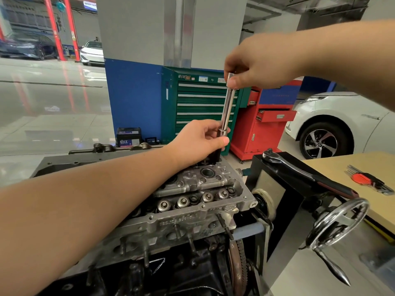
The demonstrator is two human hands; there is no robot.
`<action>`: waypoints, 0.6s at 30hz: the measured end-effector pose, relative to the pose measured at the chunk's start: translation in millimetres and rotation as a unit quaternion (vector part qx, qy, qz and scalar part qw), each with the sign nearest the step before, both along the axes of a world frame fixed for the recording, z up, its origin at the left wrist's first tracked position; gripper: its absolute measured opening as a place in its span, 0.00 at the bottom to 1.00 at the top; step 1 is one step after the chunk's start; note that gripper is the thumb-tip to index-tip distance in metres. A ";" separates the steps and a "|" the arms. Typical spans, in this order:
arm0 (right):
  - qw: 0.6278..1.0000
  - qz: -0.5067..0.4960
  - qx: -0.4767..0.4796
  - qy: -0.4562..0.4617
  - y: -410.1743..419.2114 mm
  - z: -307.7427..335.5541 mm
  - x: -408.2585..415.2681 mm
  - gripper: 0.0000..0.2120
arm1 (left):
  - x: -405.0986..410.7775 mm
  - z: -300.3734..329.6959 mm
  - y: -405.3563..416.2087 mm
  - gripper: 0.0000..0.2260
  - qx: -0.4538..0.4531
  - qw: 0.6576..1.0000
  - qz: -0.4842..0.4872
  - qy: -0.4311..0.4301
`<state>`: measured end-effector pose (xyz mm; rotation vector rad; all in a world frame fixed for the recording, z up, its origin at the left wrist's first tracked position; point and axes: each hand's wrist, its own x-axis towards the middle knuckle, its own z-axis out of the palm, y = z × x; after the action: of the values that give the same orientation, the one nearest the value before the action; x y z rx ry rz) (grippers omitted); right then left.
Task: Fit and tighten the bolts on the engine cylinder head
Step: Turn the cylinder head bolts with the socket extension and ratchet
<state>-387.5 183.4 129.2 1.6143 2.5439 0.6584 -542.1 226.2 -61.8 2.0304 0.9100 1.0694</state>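
The left hand (201,138) reached in from the near left, forearm stretched across the cylinder head (192,201), with fingers and thumb curled round the lower end of a chrome extension bar (227,103) where it met a dark socket (217,150). The right hand (258,63) came in from the upper right, wrist bent down, and pinched the bar's square top end between thumb and fingertips. The bar stood nearly upright, tilted slightly right at the top, spanning the gap between the two hands. The socket ran down to the far end of the cylinder head; whatever bolt it sat on was hidden, possibly inside a recess there. A ratchet wrench (307,174) lay on the black engine stand (277,189) to the right, apart from both hands. Further right, a hex key set (367,179) rested on the tan tabletop (342,167). A green tool cabinet (201,103) stood behind.
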 end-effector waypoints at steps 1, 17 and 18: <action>0.999 -0.010 0.035 -0.027 2.0 -3.5 -0.6 0.21 | -0.5 -0.5 0.0 0.16 0.000 1.000 0.002 -0.008; 0.995 -0.035 0.084 -0.039 2.8 -11.4 -1.4 0.30 | 1.3 -1.4 3.3 0.15 0.009 1.000 0.005 -0.016; 0.993 -0.043 0.102 -0.041 3.1 -14.5 -2.6 0.34 | 0.6 -1.4 4.1 0.14 0.027 0.999 0.032 -0.002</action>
<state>-390.0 186.5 114.7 1.7057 2.4023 0.9827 -541.5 230.3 -63.2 2.0543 0.9588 1.1451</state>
